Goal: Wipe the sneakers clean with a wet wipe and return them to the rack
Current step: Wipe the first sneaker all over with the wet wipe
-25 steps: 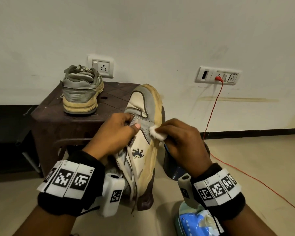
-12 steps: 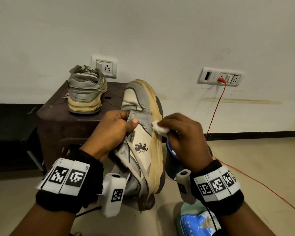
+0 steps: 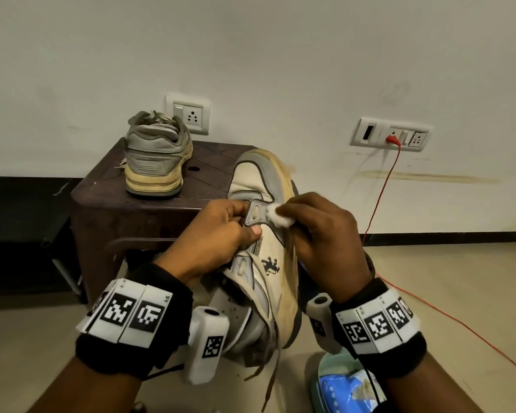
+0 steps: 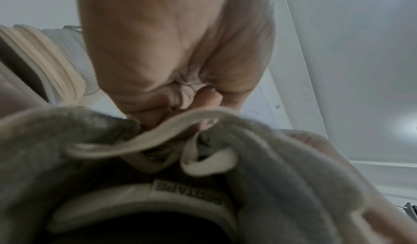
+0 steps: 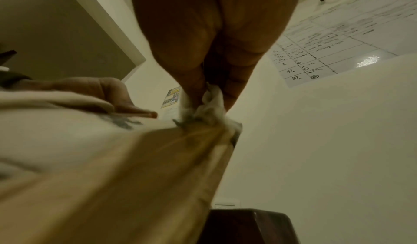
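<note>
A cream and grey sneaker is held in the air on its side, toe pointing away. My left hand grips it by the lace area, thumb on the grey eyelet panel. The sneaker's tongue and laces fill the left wrist view. My right hand pinches a bunched white wet wipe and presses it against the grey side panel near the sole; the same wet wipe shows at my fingertips in the right wrist view. A second grey sneaker stands heel-first on the dark brown rack.
A pack of wet wipes lies on the floor at the lower right. A red cable runs from a wall socket down across the floor on the right. The wall stands close behind the rack.
The held sneaker has shifted a little up and left while the wipe slid along its grey side panel toward the eyelet. The left hand's grip stays the same.
</note>
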`<state>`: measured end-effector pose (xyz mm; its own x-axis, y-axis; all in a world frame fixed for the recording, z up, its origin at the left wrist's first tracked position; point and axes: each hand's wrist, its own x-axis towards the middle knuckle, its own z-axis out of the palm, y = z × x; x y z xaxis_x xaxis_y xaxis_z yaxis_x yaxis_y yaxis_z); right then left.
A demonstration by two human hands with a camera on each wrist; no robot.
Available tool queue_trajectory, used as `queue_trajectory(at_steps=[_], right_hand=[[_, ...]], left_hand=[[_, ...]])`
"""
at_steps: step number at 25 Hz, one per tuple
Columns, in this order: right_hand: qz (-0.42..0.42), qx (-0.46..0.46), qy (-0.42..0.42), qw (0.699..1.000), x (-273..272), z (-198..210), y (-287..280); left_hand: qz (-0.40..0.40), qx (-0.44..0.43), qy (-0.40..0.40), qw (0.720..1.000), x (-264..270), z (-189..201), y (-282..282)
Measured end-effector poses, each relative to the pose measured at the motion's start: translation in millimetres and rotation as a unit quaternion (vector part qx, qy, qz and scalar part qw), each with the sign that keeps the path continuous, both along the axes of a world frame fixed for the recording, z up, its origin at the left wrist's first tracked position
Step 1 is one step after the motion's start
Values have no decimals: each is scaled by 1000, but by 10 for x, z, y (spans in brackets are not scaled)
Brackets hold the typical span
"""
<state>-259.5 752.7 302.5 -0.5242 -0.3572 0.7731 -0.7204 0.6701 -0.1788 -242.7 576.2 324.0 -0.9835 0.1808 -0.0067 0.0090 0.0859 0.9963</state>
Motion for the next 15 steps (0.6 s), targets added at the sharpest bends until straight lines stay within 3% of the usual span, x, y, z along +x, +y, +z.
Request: queue_trajectory(at_steps=[4, 10, 15], right_hand=[[66, 111, -54, 990, 144, -94, -59], [-37, -33, 26, 998, -25, 18, -82], [56, 33, -25, 998, 47, -3, -146]], left_hand=[[11, 9, 10, 1000, -58, -55, -128], [-73, -42, 27, 996, 1, -100, 8], [-64, -34, 49, 996, -26, -87, -55]])
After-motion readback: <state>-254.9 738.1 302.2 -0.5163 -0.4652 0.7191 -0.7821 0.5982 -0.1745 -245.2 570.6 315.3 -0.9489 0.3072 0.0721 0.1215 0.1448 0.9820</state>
